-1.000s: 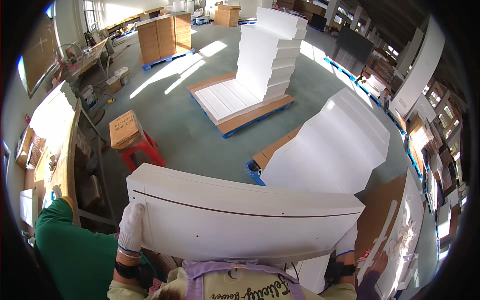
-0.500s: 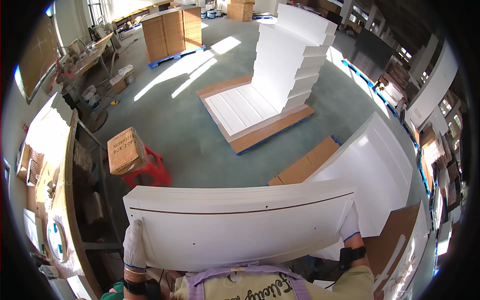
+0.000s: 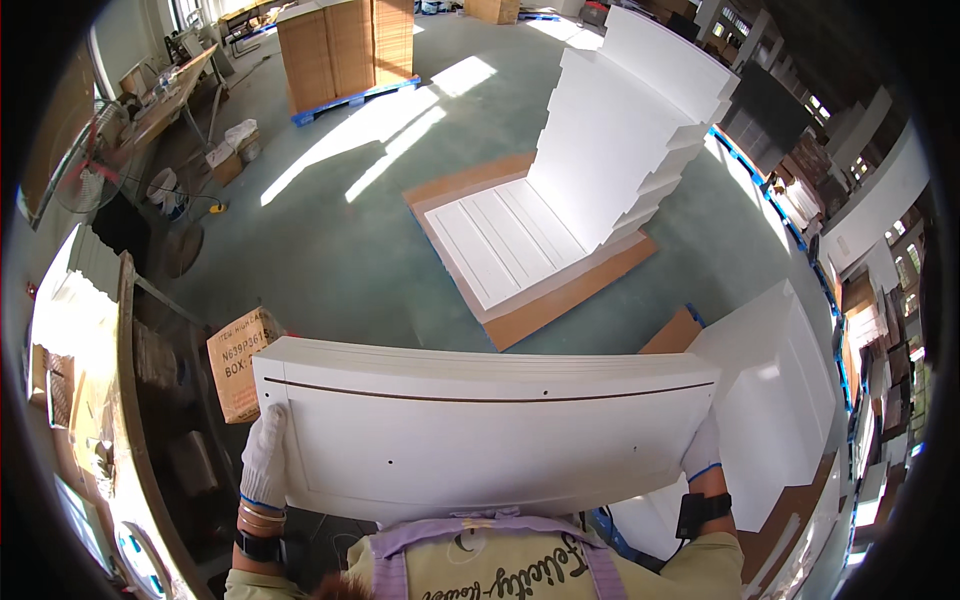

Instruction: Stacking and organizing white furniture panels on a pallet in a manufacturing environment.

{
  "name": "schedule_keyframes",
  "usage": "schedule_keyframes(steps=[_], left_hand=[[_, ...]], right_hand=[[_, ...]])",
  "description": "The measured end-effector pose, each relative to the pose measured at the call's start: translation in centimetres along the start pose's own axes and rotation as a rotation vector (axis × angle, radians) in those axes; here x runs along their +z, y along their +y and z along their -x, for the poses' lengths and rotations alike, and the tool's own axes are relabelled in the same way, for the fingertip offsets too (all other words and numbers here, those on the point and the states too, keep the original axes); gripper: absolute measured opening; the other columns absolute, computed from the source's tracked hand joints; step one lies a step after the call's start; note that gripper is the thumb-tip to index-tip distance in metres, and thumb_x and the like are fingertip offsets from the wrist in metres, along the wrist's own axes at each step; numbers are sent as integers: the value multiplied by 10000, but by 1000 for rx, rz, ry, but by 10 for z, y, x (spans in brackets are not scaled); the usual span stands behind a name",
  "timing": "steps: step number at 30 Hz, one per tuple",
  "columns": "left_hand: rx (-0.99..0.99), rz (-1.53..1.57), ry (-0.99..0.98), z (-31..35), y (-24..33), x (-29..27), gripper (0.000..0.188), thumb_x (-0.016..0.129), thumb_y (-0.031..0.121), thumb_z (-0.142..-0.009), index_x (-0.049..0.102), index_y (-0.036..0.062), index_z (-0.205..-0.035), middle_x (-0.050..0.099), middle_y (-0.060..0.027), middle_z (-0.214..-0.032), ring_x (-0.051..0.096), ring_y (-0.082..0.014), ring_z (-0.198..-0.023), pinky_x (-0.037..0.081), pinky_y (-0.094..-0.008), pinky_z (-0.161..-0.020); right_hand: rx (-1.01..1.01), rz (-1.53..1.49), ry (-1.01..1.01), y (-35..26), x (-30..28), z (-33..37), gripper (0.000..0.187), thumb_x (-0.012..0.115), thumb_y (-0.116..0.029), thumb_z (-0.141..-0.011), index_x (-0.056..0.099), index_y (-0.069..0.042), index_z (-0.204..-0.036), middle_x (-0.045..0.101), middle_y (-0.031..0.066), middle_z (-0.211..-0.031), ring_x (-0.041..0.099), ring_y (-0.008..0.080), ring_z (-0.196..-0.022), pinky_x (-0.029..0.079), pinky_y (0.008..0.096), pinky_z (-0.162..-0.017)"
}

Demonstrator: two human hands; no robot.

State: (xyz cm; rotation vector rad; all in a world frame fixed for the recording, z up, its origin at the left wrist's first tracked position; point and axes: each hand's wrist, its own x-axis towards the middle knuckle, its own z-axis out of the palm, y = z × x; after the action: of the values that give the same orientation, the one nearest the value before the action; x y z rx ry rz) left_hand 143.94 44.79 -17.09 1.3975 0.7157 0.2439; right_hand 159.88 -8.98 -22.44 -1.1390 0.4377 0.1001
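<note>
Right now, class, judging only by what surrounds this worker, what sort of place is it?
Probably a furniture workshop or factory floor: a tall stack of white panels stands mid-floor, a brown stack sits on a blue pallet, and a long worktable runs along the left.

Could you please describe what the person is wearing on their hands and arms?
The left hand and right hand wear white gloves with blue-edged cuffs. Beyond each glove sits a black strap, the right one carrying a small boxy unit. The sleeves are pale beige.
</note>
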Motion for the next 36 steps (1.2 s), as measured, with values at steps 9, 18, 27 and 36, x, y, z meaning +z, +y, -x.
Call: schedule_keyframes(steps=[9, 18, 27, 36], left_hand=[[-37, 86, 250, -172, 57, 9, 596, 514, 524, -854, 535, -14, -1109, 595, -86, -942, 573, -167, -802, 490, -282, -693], [23, 89, 243, -349, 97, -22, 652, 470, 562, -860, 496, 3, -1193, 590, -74, -988, 568, -148, -835, 483, -248, -694], [-17, 100, 36, -589, 195, -37, 649, 452, 550, -874, 474, -15, -1194, 575, -116, -1054, 567, -183, -893, 481, -291, -761], [-110, 41, -191, -801, 272, 3, 594, 459, 500, -895, 481, 2, -1219, 560, -56, -1108, 528, -146, -956, 443, -284, -840]], right_hand=[[66, 273, 123, 8, 185, -207, 527, 365, -415, -927, 511, 12, -1198, 605, 114, -1078, 588, 220, -966, 461, 290, -821], [146, 420, 106, 5, 380, -361, 677, 445, -498, -870, 465, 92, -1202, 568, 175, -1119, 585, 248, -961, 453, 305, -830], [153, 481, 315, 36, 529, -445, 708, 432, -507, -872, 467, 130, -1176, 554, 196, -1130, 584, 241, -966, 457, 313, -826], [197, 398, 407, 49, 622, -528, 674, 329, -492, -909, 516, 115, -1135, 572, 226, -1077, 591, 266, -932, 443, 331, -830]])
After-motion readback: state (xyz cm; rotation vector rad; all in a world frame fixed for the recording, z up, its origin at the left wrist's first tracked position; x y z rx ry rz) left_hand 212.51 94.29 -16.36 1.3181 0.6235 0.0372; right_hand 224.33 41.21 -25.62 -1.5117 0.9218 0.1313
